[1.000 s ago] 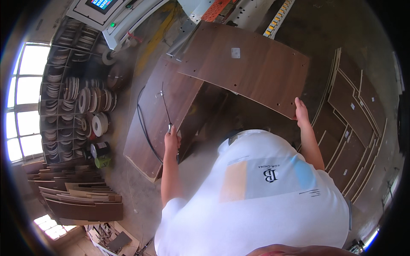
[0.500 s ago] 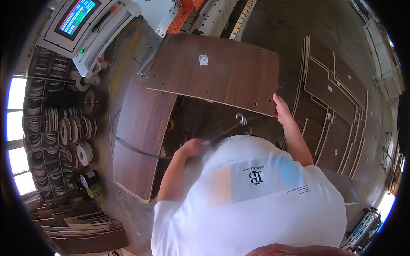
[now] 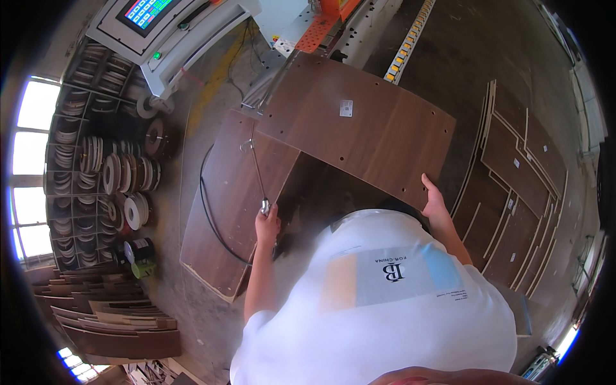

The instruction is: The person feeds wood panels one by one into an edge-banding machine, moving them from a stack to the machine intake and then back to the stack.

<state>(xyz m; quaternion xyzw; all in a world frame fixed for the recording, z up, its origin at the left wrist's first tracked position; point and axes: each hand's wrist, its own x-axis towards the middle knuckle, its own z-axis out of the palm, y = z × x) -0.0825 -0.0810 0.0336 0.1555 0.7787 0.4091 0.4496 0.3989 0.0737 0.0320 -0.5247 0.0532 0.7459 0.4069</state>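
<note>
My left hand (image 3: 267, 224) is closed around the handle of an air blow gun (image 3: 258, 168). Its long thin metal tube points away from me and ends in a hooked loop. A black hose (image 3: 210, 212) curves beside it. At the right, my right hand (image 3: 436, 200) grips the near right corner of a dark brown wood panel (image 3: 369, 125), thumb on top and fingers partly hidden beneath. The panel has small drilled holes and a white label. Under the blow gun lies another brown panel (image 3: 221, 192); the drilled panel's left end overlaps its far end.
A machine with a lit control screen (image 3: 146, 11) stands at the far left, its orange part (image 3: 319, 33) beyond the panel. Stacked brown panels (image 3: 507, 192) are on the right. Racks of edging rolls (image 3: 112, 173) line the left, with board offcuts (image 3: 115, 321) below.
My left hand has swung the blow gun away from my body, so its tube now points forward over the left panel. My right hand stays on the panel corner. The whole view has shifted.
</note>
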